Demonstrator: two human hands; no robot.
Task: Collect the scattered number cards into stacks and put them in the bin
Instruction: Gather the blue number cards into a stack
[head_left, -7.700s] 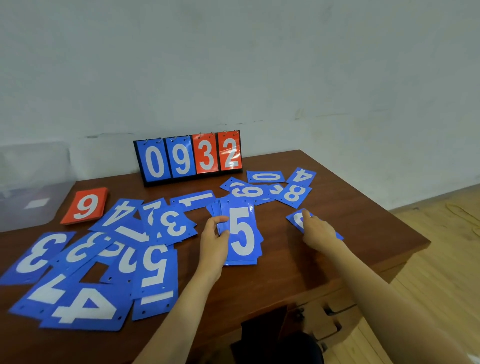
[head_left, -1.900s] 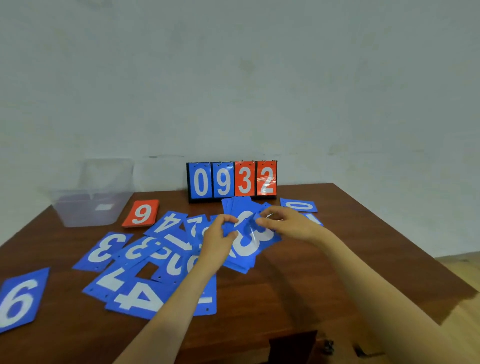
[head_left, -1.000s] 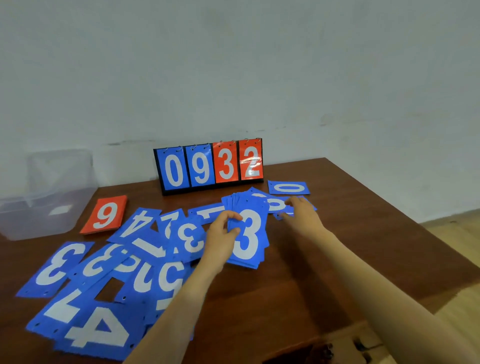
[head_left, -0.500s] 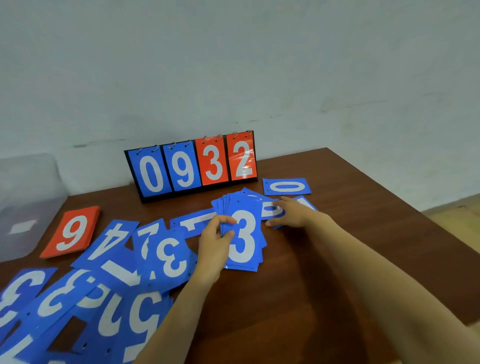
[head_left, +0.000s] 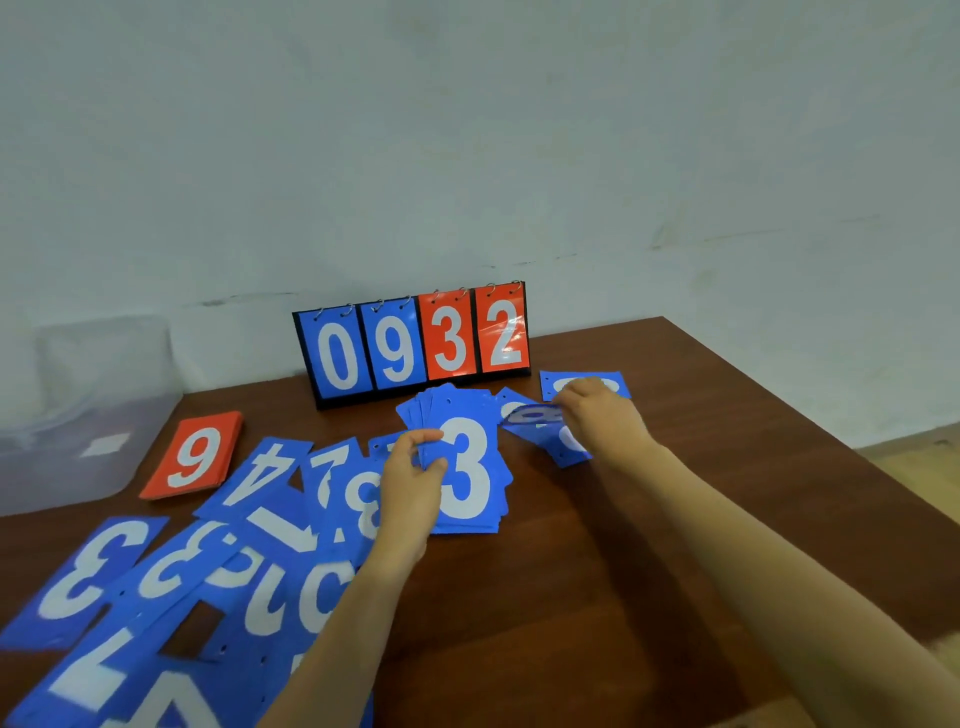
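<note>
My left hand (head_left: 414, 475) pinches the left edge of a fanned stack of blue number cards (head_left: 467, 467) with a white 3 on top, held just above the table. My right hand (head_left: 597, 415) pinches a blue card (head_left: 530, 417) and lifts it, tilted, off other blue cards (head_left: 569, 447) lying under it. One more blue card (head_left: 550, 382) lies behind that hand. Many scattered blue cards (head_left: 171, 582) overlap on the left half of the table. A small red stack showing a 9 (head_left: 195, 457) lies near the clear plastic bin (head_left: 78, 415) at the far left.
A black flip scoreboard (head_left: 413, 345) reading 0932 stands at the back of the brown wooden table (head_left: 571, 597), against the pale wall. The table's right edge runs diagonally past my right forearm, with wooden floor beyond it.
My right hand has closed on a blue card right of the stack and raised its edge off the table. The left hand keeps its hold on the stack topped by the 3.
</note>
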